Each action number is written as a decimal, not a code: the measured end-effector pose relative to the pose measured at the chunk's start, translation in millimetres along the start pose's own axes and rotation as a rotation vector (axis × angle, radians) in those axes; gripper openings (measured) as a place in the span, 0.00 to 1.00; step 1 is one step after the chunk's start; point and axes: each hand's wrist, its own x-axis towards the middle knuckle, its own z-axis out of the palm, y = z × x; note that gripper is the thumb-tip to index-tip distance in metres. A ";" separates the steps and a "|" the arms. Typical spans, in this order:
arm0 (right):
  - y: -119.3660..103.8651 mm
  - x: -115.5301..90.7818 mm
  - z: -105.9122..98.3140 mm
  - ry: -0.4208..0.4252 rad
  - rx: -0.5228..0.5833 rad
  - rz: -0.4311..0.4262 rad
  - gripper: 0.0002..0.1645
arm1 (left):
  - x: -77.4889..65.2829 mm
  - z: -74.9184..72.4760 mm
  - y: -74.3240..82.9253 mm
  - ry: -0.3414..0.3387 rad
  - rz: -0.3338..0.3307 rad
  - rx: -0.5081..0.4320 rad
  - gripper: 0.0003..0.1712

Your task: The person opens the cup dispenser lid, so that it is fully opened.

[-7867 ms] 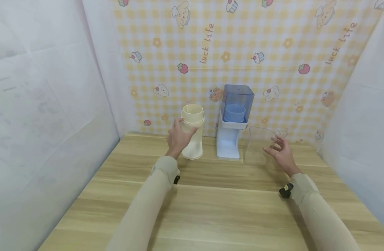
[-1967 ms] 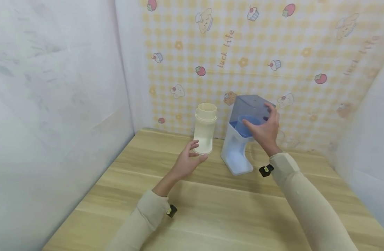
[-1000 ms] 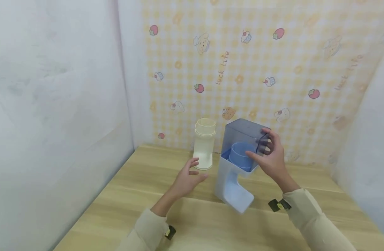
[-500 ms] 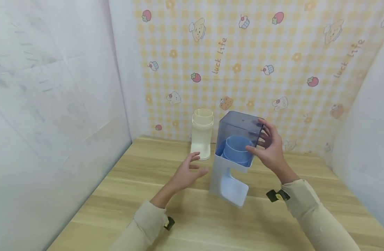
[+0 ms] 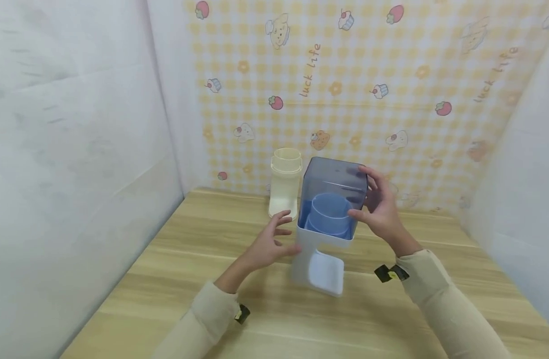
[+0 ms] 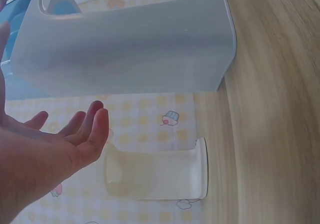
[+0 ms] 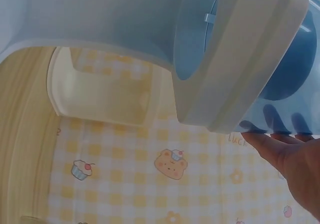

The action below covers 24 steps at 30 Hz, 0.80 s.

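Note:
A white dispenser stand [image 5: 303, 259] with a see-through blue cover [image 5: 328, 172] is at the middle of the table. Inside the cover a round blue cup-like part [image 5: 330, 214] shows. My right hand [image 5: 384, 214] holds the cover at its right side, thumb in front and fingers behind. The dispenser looks tilted; whether its foot touches the table I cannot tell. My left hand [image 5: 265, 244], fingers loosely bent, is beside the stand's left side; thumb contact is unclear. The left wrist view shows its fingers [image 6: 92, 129] apart from the white stand [image 6: 125, 49].
A cream cylindrical container [image 5: 284, 184] with a thin handle stands behind, near the back edge of the wooden table [image 5: 202, 224]. A yellow checked cloth [image 5: 337, 60] hangs at the back. White sheets [image 5: 99, 124] close off both sides.
Earlier my right hand was at a clear panel and my left by the cream container. Since then my right hand has gripped the dispenser and brought it forward, then leftward to my left hand.

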 end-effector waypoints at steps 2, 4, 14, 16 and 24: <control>1.5 1.1 2.5 -0.019 0.034 -0.032 0.52 | -1.8 -0.3 2.6 -0.005 0.009 -0.005 0.58; 2.3 1.1 4.5 -0.036 0.055 -0.062 0.51 | -2.7 0.4 4.2 -0.015 0.013 -0.006 0.59; -0.7 2.1 12.0 -0.049 0.080 -0.061 0.49 | -2.0 1.8 11.8 -0.014 0.039 0.050 0.64; -2.1 1.9 12.5 -0.045 0.075 -0.057 0.48 | -0.1 2.6 11.0 -0.016 0.038 0.055 0.64; -2.3 -0.3 12.3 -0.081 0.040 0.010 0.48 | 5.5 7.6 8.1 0.012 0.027 0.057 0.69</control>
